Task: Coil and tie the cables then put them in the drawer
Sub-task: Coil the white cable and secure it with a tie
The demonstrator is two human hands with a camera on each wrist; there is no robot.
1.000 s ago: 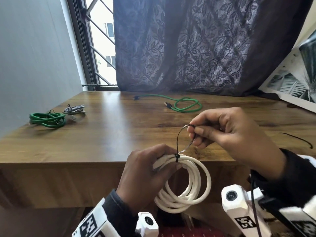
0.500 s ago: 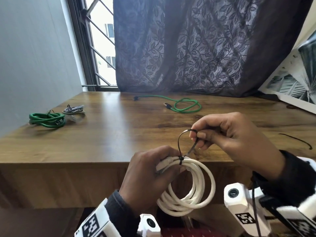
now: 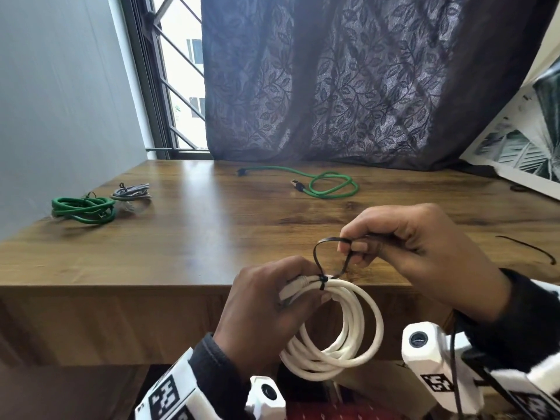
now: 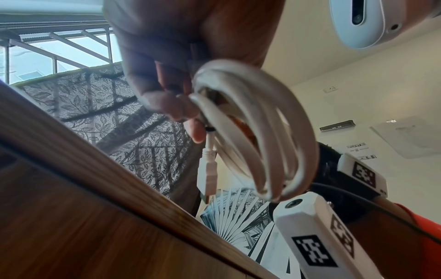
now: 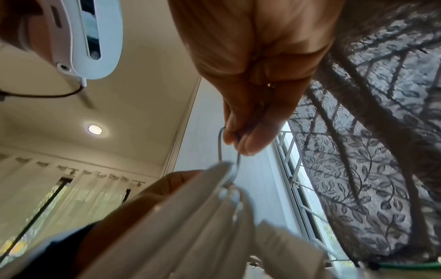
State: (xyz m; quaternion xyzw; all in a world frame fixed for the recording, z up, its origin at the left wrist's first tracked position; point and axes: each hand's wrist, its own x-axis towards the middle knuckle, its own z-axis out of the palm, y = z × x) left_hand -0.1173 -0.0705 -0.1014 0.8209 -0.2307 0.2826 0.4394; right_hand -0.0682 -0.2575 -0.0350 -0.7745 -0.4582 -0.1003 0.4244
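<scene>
Cables lie on the big wooden table that fills the middle of the frame. A dark curtain hangs behind it at the top. Low in the middle, the left hand curls its fingers around the white cable, rolled into a ring just in front of the table edge. The right hand, just above it, pinches the black tie, which loops up from the ring. A loose green cable lies at the far side. A tied green cable sits at the left, beside a small grey bundle.
</scene>
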